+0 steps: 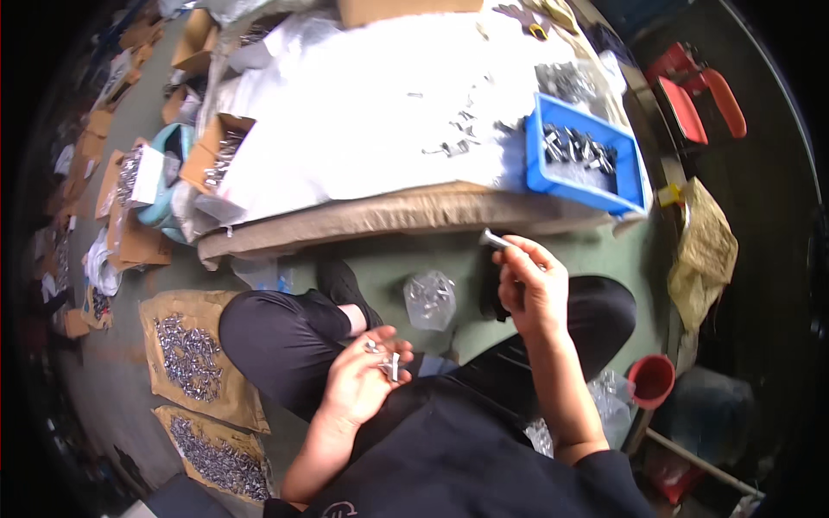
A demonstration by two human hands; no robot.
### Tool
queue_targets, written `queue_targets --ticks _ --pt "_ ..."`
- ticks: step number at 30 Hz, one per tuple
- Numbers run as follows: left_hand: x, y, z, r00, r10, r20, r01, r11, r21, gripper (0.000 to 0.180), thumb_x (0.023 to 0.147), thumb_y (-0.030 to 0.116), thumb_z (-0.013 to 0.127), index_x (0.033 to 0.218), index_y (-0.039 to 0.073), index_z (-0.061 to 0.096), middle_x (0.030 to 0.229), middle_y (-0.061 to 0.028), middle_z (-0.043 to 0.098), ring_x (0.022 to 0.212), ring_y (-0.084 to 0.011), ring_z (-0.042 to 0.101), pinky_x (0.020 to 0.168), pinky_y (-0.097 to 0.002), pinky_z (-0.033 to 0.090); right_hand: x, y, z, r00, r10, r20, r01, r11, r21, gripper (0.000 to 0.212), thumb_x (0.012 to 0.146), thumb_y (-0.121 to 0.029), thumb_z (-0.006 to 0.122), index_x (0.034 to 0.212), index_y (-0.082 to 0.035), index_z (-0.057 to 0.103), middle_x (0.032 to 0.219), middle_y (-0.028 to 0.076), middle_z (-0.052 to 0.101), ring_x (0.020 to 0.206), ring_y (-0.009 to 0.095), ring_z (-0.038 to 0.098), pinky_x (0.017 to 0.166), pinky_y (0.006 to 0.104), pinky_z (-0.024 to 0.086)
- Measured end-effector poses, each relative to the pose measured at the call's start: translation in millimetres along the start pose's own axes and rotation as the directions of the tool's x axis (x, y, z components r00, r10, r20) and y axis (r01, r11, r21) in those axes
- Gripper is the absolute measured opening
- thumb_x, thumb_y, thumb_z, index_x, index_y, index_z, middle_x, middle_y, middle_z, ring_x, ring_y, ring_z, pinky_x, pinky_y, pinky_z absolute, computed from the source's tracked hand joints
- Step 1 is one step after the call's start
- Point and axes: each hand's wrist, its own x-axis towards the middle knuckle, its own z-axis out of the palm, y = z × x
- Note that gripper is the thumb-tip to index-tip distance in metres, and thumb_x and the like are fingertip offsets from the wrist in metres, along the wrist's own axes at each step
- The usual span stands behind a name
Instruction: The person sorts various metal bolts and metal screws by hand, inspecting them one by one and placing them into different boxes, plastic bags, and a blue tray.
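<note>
My left hand [361, 373] is palm up above my lap, its fingers half curled around a few small shiny metal parts [393, 366]. Over my right knee, my right hand [534, 281] pinches a short silvery metal piece [494, 239] between thumb and fingertips, close to the table's front edge. Their exact kind is too small to make out. A blue plastic bin [540, 168] on the table's right side holds many black and silver pieces [580, 148]. More loose metal parts [462, 129] lie scattered on the white table cover [337, 129].
Below the table, a clear plastic bag [429, 300] of parts stands on the floor between my feet. Brown sheets [160, 311] heaped with metal parts lie at my left. Cardboard boxes [203, 160] line the table's left side. At right are a red bucket [652, 380] and red chair [682, 108].
</note>
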Motion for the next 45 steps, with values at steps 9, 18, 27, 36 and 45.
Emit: queue_targets --ticks 9,18,27,36,45 --pt "7 -7 -11 1.000 0.008 -0.016 -0.006 0.995 0.103 0.019 0.082 0.020 0.056 0.089 0.003 0.055 0.066 -0.0061 0.053 0.056 -0.0140 0.050 0.038 -0.0192 0.032 60 9 71 0.904 0.274 0.329 -0.091 0.873 -0.478 0.010 0.076 -0.008 0.061 0.081 0.000 0.058 0.063 0.003 0.057 0.039 0.003 0.037 0.034 0.0178 0.025" --pt "13 7 -26 0.993 0.114 0.006 -0.114 0.984 0.135 0.020 0.083 0.009 0.052 0.100 0.000 0.048 0.070 -0.0055 0.052 0.063 -0.0132 0.052 0.047 -0.0225 0.037 120 -17 164 0.883 0.175 0.436 -0.043 0.954 -0.297 0.012 0.077 -0.007 0.057 0.085 0.003 0.057 0.073 0.009 0.058 0.041 0.005 0.035 0.035 0.0189 0.023" --pt "26 48 -4 0.969 0.170 0.179 -0.181 0.982 0.052 0.033 0.089 0.016 0.041 0.117 -0.002 0.043 0.089 -0.0123 0.055 0.071 -0.0106 0.051 0.050 -0.0191 0.040 128 -113 -41 0.899 -0.374 -0.229 0.250 0.866 -0.433 0.022 0.078 -0.008 0.058 0.098 0.001 0.057 0.067 0.006 0.058 0.040 0.005 0.037 0.032 0.0180 0.024" --pt "13 26 20 0.920 0.318 0.229 -0.384 0.847 0.368 0.032 0.077 0.001 0.060 0.107 -0.001 0.049 0.088 -0.0108 0.060 0.066 -0.0050 0.051 0.046 -0.0145 0.037 26 -17 0 0.975 0.105 0.196 -0.021 0.922 -0.386 0.018 0.079 -0.018 0.059 0.087 -0.002 0.059 0.059 -0.002 0.049 0.043 0.005 0.039 0.037 0.0178 0.029" --pt "-4 11 33 0.901 0.389 0.191 -0.420 0.675 0.607 0.035 0.072 -0.006 0.062 0.106 -0.001 0.054 0.086 -0.0057 0.061 0.073 -0.0072 0.055 0.064 -0.0176 0.045 -44 47 32 0.836 0.292 0.464 -0.201 0.950 -0.237 0.019 0.078 -0.016 0.062 0.088 0.000 0.060 0.063 0.002 0.053 0.050 0.004 0.042 0.043 0.0174 0.031"
